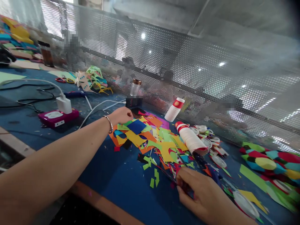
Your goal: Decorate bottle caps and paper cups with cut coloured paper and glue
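Observation:
My left hand (122,115), with a bracelet at the wrist, reaches to the far left edge of a heap of coloured paper scraps (164,145). Its fingers are curled together, and what they grip, if anything, is hidden. A blue paper piece (137,126) lies just right of it. My right hand (199,192) is closed around a pair of scissors (167,175) at the near right of the heap. The blades look spread and point toward the scraps. Small green paper pieces (152,182) lie on the blue table left of the scissors.
Two stacks of paper cups, one upright (173,110) and one lying down (191,139), stand behind the heap. A magenta power strip (58,117) with cables sits left. A mesh partition (152,59) borders the back. A colourful paper craft (269,159) lies right.

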Motion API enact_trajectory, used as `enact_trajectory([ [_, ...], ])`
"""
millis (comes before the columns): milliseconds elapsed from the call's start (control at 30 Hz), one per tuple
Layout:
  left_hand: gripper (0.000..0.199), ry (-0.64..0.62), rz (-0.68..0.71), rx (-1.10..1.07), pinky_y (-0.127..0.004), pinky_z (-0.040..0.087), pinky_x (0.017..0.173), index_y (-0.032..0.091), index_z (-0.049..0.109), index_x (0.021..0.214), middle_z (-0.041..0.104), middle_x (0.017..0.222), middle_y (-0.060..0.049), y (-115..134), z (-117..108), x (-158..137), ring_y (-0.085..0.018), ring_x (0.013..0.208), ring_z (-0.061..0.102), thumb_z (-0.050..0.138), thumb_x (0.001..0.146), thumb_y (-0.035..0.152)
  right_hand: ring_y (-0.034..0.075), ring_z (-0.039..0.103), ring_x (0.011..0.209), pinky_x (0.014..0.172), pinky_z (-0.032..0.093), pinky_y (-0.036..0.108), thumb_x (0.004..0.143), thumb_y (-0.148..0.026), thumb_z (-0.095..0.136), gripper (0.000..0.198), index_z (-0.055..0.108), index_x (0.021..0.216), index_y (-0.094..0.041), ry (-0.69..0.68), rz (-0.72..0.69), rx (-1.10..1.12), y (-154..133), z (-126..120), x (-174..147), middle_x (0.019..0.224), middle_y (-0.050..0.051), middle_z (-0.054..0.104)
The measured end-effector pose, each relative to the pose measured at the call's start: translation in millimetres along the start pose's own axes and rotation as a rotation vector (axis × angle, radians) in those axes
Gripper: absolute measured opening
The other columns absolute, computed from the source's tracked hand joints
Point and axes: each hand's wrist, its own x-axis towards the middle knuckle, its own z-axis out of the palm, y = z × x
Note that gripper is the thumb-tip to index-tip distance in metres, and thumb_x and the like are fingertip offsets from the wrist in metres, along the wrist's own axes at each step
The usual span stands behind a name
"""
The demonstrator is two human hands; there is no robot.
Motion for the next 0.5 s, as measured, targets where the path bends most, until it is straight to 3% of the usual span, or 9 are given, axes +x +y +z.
enact_trajectory([
  [133, 0.04, -0.041, 0.0, 0.028, -0.035, 0.043, 0.075, 0.017, 0.076, 0.086, 0.072, 0.086, -0.012, 6.9, 12.0, -1.1, -0.025, 0.079, 0.061, 0.067, 0.073, 0.054, 0.017, 0.053, 0.064, 0.059, 0.041, 0.03, 0.092, -0.022, 0.049, 0.014, 0.052, 0.078, -0.023, 0.096, 0.026, 0.169, -1.0, -10.7, 7.5, 0.074, 0.002, 0.06],
  [233, 0.049, -0.026, -0.006, 0.055, -0.04, 0.041, 0.087, 0.018, 0.075, 0.083, 0.071, 0.087, -0.013, 9.6, 20.5, 0.6, -0.032, 0.094, 0.06, 0.076, 0.062, 0.062, 0.017, 0.05, 0.063, 0.057, 0.039, 0.03, 0.095, -0.031, 0.047, 0.02, 0.053, 0.077, -0.023, 0.169, 0.054, 0.292, -2.1, -18.5, 17.4, 0.07, 0.0, 0.056],
  [333, 0.052, -0.004, -0.036, 0.049, -0.046, 0.039, 0.093, 0.017, 0.072, 0.077, 0.069, 0.091, -0.016, 10.3, 24.3, 2.6, -0.04, 0.107, 0.055, 0.085, 0.049, 0.06, 0.016, 0.046, 0.063, 0.057, 0.037, 0.029, 0.094, -0.036, 0.049, 0.023, 0.055, 0.076, -0.022, 0.214, 0.106, 0.415, -4.7, -23.0, 28.6, 0.068, -0.001, 0.05],
  [500, 0.041, 0.0, -0.055, -0.1, -0.042, 0.045, 0.083, 0.015, 0.068, 0.085, 0.069, 0.089, -0.014, 14.7, 17.5, -1.6, -0.036, 0.096, 0.062, 0.084, 0.055, 0.038, 0.014, 0.05, 0.056, 0.052, 0.04, 0.027, 0.091, -0.04, 0.058, 0.024, 0.06, 0.077, -0.021, 0.253, 0.213, 0.877, -14.0, -20.2, 43.9, 0.066, -0.002, 0.055],
])
